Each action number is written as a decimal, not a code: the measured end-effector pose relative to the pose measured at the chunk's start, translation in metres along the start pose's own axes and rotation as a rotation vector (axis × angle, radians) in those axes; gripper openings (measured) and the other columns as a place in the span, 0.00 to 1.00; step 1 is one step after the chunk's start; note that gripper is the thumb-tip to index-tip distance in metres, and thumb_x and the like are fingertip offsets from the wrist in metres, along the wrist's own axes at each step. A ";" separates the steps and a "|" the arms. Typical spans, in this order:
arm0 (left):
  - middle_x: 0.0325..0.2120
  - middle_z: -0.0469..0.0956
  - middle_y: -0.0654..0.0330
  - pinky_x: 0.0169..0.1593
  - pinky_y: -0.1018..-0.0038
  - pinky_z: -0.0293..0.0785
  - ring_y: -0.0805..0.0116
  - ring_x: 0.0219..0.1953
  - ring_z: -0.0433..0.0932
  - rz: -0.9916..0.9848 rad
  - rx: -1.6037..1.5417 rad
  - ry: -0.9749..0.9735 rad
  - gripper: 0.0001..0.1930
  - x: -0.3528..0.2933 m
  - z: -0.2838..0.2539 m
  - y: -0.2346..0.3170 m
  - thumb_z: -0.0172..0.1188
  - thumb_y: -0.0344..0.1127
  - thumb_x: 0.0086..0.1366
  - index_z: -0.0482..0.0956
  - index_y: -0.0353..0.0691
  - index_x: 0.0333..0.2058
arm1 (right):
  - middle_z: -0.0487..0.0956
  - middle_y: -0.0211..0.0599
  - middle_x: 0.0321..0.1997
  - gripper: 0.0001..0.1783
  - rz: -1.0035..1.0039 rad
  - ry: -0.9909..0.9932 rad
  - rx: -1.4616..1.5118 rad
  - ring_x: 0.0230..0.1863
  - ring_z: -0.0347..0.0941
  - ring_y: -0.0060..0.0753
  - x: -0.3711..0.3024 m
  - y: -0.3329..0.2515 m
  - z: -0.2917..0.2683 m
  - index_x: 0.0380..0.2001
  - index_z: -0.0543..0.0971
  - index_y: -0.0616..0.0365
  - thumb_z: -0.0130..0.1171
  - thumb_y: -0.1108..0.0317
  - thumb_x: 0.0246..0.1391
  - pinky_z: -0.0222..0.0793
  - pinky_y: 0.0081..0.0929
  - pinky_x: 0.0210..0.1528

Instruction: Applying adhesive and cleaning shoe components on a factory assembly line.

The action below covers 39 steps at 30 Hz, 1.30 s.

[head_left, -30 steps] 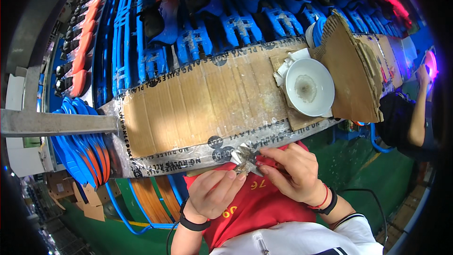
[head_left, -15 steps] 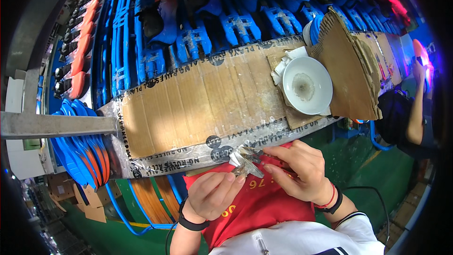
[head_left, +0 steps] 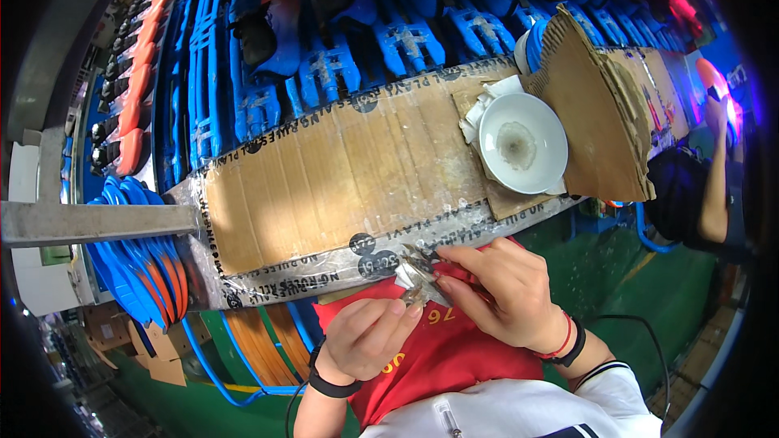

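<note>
Just in front of the bench's near edge, my hands meet over a small crumpled piece of translucent film (head_left: 415,282) with a white scrap on it. My left hand (head_left: 369,337) pinches its lower end between thumb and fingers. My right hand (head_left: 505,292) is closed at the fingertips on a thin, dark, glossy strip (head_left: 420,259); whether this is part of the same film I cannot tell. On the bench, right of my hands, a white bowl (head_left: 542,142) holds a greyish residue at its bottom.
Flattened cardboard (head_left: 324,203) under clear printed wrap covers the bench. An upright cardboard flap (head_left: 600,113) stands beside the bowl. Blue moulded parts (head_left: 406,40) line the far side. A metal bar (head_left: 97,221) and blue-orange parts (head_left: 134,251) are at left. Another person's arm (head_left: 716,170) shows at right.
My right hand has shifted slightly left and closer to my left hand, with the dark strip in its fingertips. The left hand keeps its pinch. The whole view has moved slightly.
</note>
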<state>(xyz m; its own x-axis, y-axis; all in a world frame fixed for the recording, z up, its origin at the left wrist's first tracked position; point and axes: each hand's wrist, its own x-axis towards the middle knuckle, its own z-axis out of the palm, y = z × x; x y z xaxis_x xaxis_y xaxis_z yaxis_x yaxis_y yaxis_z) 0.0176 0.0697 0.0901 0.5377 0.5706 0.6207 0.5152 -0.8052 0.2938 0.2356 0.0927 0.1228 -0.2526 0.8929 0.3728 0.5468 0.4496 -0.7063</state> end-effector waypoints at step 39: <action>0.45 0.73 0.57 0.33 0.73 0.79 0.64 0.40 0.75 -0.033 0.045 -0.024 0.15 -0.003 0.001 -0.002 0.69 0.25 0.50 0.83 0.35 0.39 | 0.69 0.29 0.19 0.20 -0.031 -0.047 -0.174 0.19 0.64 0.29 -0.003 -0.009 -0.008 0.42 0.80 0.64 0.70 0.74 0.42 0.62 0.25 0.21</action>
<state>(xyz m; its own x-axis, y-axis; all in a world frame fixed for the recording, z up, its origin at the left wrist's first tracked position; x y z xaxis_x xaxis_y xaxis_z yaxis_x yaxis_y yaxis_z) 0.0160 0.0695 0.0867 0.5357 0.6009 0.5933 0.5621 -0.7780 0.2805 0.2379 0.0855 0.1329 -0.3065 0.8806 0.3614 0.6670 0.4696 -0.5785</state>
